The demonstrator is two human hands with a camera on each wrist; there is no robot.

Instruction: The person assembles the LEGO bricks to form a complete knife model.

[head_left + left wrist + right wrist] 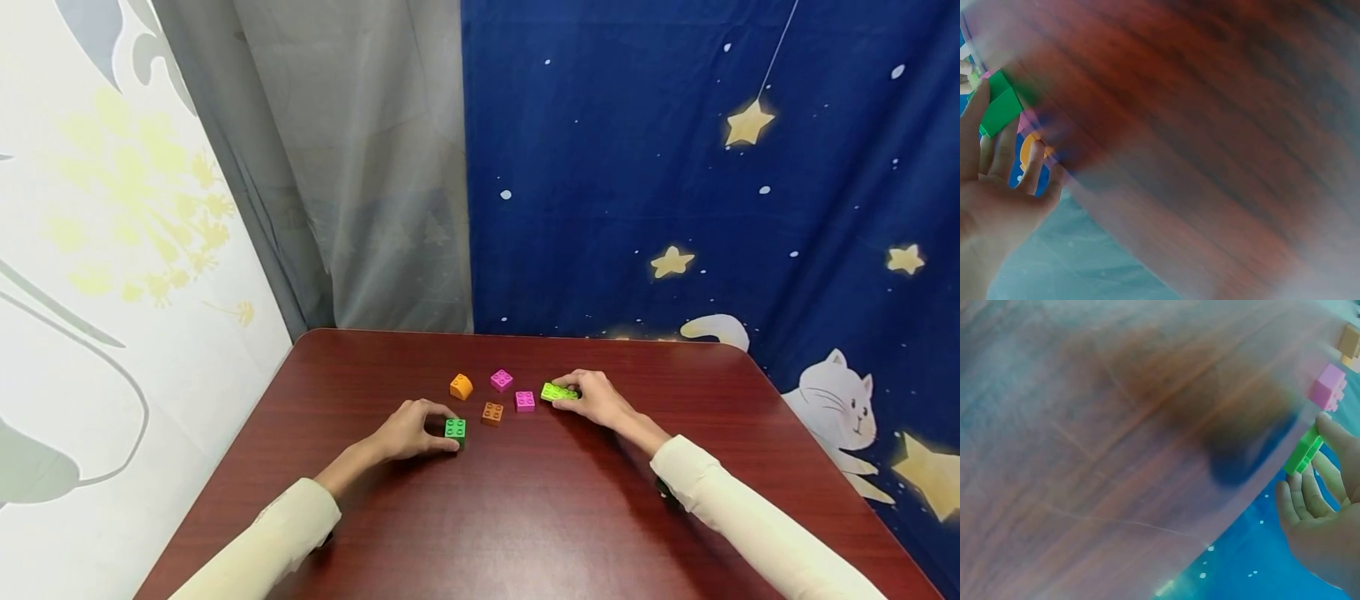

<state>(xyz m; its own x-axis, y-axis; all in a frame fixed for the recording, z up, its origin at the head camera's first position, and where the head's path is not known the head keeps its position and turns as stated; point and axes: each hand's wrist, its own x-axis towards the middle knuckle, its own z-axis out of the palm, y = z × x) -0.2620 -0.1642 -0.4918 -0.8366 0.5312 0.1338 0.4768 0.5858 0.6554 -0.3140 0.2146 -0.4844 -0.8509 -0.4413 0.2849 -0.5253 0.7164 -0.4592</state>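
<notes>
My left hand point(411, 429) grips a green toy brick point(455, 428) between thumb and fingers, its studs facing up. In the left wrist view that green brick point(1002, 106) shows its smooth sides between the thumb and fingers. Farther right, my right hand point(596, 398) pinches a longer lime-green brick point(557, 392) at its right end. The right wrist view has the lime-green brick point(1304, 452) between thumb and fingertips, its hollow underside partly showing. A pink brick point(525, 402) lies just left of the lime-green one, and a brown-orange brick point(492, 413) lies right of the green one.
A rounded yellow-orange brick point(461, 387) and a magenta brick point(501, 380) sit farther back on the dark red table point(525, 517). Behind its far edge hang a grey curtain point(390, 183) and a blue starry curtain point(600, 167). A pale patterned sheet point(150, 350) borders the left side.
</notes>
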